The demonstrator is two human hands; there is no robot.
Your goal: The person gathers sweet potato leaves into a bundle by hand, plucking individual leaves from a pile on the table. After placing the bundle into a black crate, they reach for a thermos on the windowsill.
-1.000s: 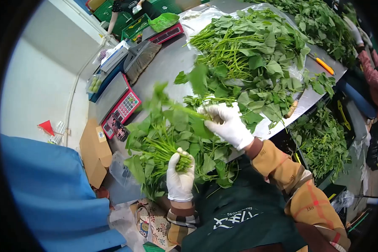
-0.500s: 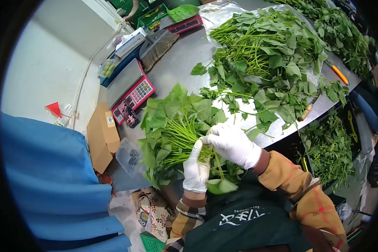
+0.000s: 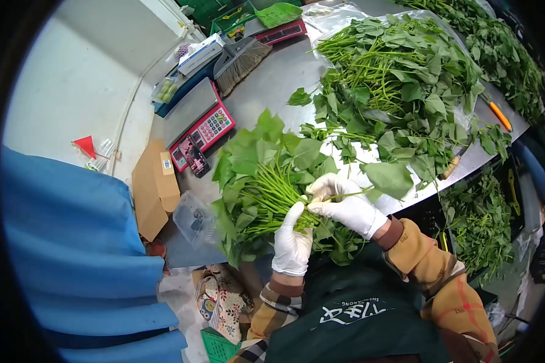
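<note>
A: Here's the person's left hand (image 3: 293, 242), white-gloved, closed firmly around the lower stems of a thick bunch of greens (image 3: 266, 193)! Where does that bunch sit?

B: Right in front of the dark green apron (image 3: 357, 299), over the near edge of the metal tabletop (image 3: 278, 85), stem ends towards the person and leaves fanning outwards.

A: And the right hand (image 3: 348, 209)?

B: Gloved too, thumb and fingers pinched together just beside the left thumb, right at the stem ends. They have a single leafy stem (image 3: 358, 193), and its broad leaf (image 3: 389, 179) spreads out to the right, past the knuckles!

A: What's around them?

B: Beyond the bunch, a big heap of greens (image 3: 399, 69) lies on clear plastic. To the left, a red scale (image 3: 214, 126) shows its keypad, with a dark phone-like device (image 3: 194, 157) by its near end.

A: Closer in on that side?

B: A clear plastic container (image 3: 194, 218), just beside the leaves, and next to it an open cardboard box (image 3: 151, 190). Over on the far right, an orange-handled tool (image 3: 499, 116) lies near the tabletop's edge!
</note>
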